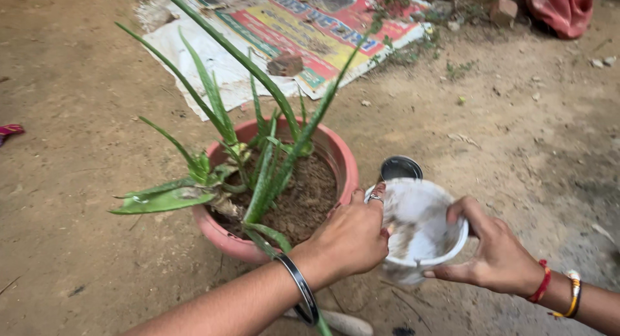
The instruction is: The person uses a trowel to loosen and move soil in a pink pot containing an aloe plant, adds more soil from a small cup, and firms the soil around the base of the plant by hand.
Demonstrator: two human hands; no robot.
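Fingers of the left hand [352, 236] curl around the near-left rim of a white, soil-smeared plastic cup [420, 229], one ringed finger hooked over its edge, so this hand is clenched on the cup. A dark metal bangle [300, 287] circles the left wrist.

Starting at the left of the bare dirt floor [77, 258], a small scrap of red cloth [10, 131] lies at the floor's left edge. Next comes a round pink clay pot [339, 158] filled with brown soil, holding an aloe plant with long green pointed leaves [261, 181] that spread up and to the left. Behind the pot, toward the far edge of the floor, lies a printed plastic sheet in white, red and yellow [310, 32], weighted by a small brown stone [285, 65].

Just to the right of the pot, the white cup is held tilted above the ground, its mouth turned upward toward the camera, touching the pot's right side or hanging very close to it; I cannot tell which. Directly behind the cup sits a small round dark metal tin [400, 168].

On the cup's right side, the right hand [494, 258] grips the rim with thumb inside and fingers below. Red and yellow bangles [557, 289] sit on that wrist. A red cloth bundle [562, 10] lies in the far right corner.
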